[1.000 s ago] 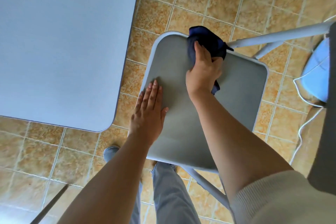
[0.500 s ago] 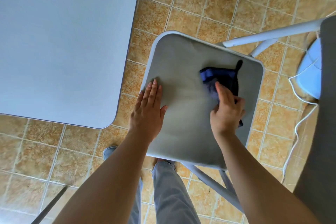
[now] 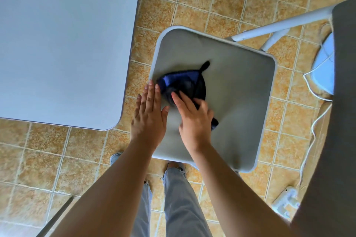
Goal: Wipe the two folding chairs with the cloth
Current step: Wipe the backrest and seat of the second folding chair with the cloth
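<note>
A grey folding chair seat (image 3: pixel 237 90) with a pale rim fills the middle of the head view, seen from above. A dark blue cloth (image 3: pixel 185 83) lies bunched on the seat's left part. My right hand (image 3: pixel 194 119) presses on the cloth's near side, fingers over it. My left hand (image 3: pixel 149 111) lies flat, fingers together, on the seat's left edge, right beside the cloth. The chair's pale metal frame tubes (image 3: pixel 279 25) run off to the upper right. A dark grey panel (image 3: pixel 342 102) at the right edge may be the chair's backrest; I cannot tell.
A large pale grey table top (image 3: pixel 63 40) fills the upper left, its corner close to the chair. A white cable (image 3: pixel 312 125) trails over the tan tiled floor at right, beside a pale blue object (image 3: pixel 325 67) and a white plug block (image 3: pixel 287 204). My legs stand below the seat.
My right hand has swept the cloth from the seat's far edge to the right side, then left across the seat to my left hand. The left hand stayed on the edge.
</note>
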A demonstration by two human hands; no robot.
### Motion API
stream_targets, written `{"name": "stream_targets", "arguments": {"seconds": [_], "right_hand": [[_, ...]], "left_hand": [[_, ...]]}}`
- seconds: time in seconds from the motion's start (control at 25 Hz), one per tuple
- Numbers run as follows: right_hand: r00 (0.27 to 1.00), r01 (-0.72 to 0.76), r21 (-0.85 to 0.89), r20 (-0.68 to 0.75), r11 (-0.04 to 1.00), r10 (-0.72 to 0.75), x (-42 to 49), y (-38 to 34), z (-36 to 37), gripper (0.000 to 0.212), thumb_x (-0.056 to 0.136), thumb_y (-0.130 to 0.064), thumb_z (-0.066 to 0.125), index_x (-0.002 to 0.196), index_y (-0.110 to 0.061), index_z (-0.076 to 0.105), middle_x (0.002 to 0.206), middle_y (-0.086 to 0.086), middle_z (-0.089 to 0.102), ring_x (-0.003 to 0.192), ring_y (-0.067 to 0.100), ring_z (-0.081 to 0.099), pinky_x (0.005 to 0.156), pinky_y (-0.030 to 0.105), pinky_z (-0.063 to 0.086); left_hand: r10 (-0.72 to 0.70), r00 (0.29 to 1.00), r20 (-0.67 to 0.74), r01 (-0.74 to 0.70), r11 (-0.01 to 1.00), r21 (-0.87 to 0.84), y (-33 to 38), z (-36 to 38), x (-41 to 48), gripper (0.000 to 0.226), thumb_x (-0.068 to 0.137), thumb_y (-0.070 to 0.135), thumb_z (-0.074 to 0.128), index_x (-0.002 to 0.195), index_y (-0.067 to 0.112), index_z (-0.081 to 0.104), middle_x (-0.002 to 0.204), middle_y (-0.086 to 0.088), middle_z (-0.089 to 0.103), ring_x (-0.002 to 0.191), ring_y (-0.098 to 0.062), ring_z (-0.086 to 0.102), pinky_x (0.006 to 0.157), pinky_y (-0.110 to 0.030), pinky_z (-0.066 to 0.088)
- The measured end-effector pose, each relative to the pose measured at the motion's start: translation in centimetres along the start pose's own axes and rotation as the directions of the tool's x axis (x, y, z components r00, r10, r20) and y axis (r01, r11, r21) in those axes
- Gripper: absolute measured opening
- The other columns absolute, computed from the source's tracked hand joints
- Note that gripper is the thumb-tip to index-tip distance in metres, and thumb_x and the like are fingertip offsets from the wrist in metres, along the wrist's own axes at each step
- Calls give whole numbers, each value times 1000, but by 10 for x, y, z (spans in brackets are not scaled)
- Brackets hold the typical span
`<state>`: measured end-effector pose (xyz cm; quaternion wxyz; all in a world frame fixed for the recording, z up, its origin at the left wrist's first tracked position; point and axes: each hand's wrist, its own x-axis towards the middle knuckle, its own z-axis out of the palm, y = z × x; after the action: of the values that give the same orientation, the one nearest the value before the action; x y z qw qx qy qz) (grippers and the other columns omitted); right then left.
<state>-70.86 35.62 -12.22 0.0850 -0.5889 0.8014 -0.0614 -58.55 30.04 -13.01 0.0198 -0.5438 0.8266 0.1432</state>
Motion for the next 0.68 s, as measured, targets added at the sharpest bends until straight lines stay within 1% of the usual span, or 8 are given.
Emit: {"name": "stream_targets", "arguments": {"seconds": [0.08, 0.16, 0.24, 0.32, 0.4, 0.56, 0.64, 0.68], "right_hand": [[1000, -24, -36, 0, 999, 24, -28, 25, -1, 80, 69, -3, 55, 141, -36, 41, 142, -16, 47, 105, 27, 50, 75, 41, 43], [984, -173, -30, -39, 984, 172, -38, 57, -4, 84, 65, 3, 58, 138, -35, 45, 139, -14, 51, 104, 28, 49, 75, 43, 43], [917, -389, 36, -85, 921, 390, -27, 78, -5, 86, 62, 10, 60, 136, -33, 48, 137, -12, 54, 102, 30, 48, 73, 43, 40], [838, -522, 112, -116, 846, 533, -6, 80, -4, 82, 65, 8, 56, 136, -32, 49, 136, -12, 54, 101, 31, 47, 71, 41, 36], [841, -512, 136, -120, 848, 527, 5, 62, -3, 77, 67, 2, 51, 137, -31, 48, 138, -12, 52, 101, 32, 47, 71, 41, 36], [925, -367, 97, -69, 925, 374, -33, 20, 1, 82, 66, 0, 57, 140, -32, 44, 144, -12, 47, 102, 27, 48, 77, 40, 40], [939, -337, 54, -61, 940, 340, -62, 25, 2, 84, 64, 0, 54, 140, -34, 43, 143, -14, 48, 104, 26, 49, 76, 40, 40], [927, -369, 36, -64, 929, 370, -73, 36, 2, 86, 62, 3, 55, 140, -34, 44, 141, -14, 49, 104, 26, 48, 76, 40, 40]], "left_hand": [[45, 999, 11, -45, 999, 10, 3, 2, 1, 63, 100, 40, 17, 150, 3, 18, 158, -15, 17, 147, -24, 14, 119, -41, 18], [83, 996, 13, -83, 996, 13, 7, 4, 1, 62, 100, 40, 19, 151, 4, 17, 158, -13, 16, 147, -24, 13, 119, -40, 16], [115, 993, 19, -115, 993, 22, 8, 8, 0, 62, 100, 40, 19, 151, 5, 15, 159, -12, 14, 147, -23, 12, 120, -39, 14], [155, 988, 25, -156, 987, 31, 11, 11, -1, 62, 100, 40, 19, 151, 6, 15, 159, -12, 15, 147, -23, 13, 120, -39, 15], [188, 982, 25, -189, 981, 34, 13, 15, 1, 61, 100, 39, 21, 151, 5, 17, 159, -12, 17, 147, -24, 15, 119, -41, 18], [199, 980, 18, -200, 977, 74, 10, 18, 12, 61, 100, 38, 22, 151, 5, 18, 159, -12, 15, 147, -24, 14, 120, -41, 16], [215, 977, 9, -215, 970, 112, 8, 22, 14, 61, 101, 37, 24, 151, 5, 16, 159, -12, 13, 148, -24, 11, 120, -41, 15], [221, 975, 3, -220, 967, 126, 7, 25, 14, 60, 101, 37, 24, 151, 5, 15, 160, -12, 12, 148, -23, 10, 120, -41, 15]]}}
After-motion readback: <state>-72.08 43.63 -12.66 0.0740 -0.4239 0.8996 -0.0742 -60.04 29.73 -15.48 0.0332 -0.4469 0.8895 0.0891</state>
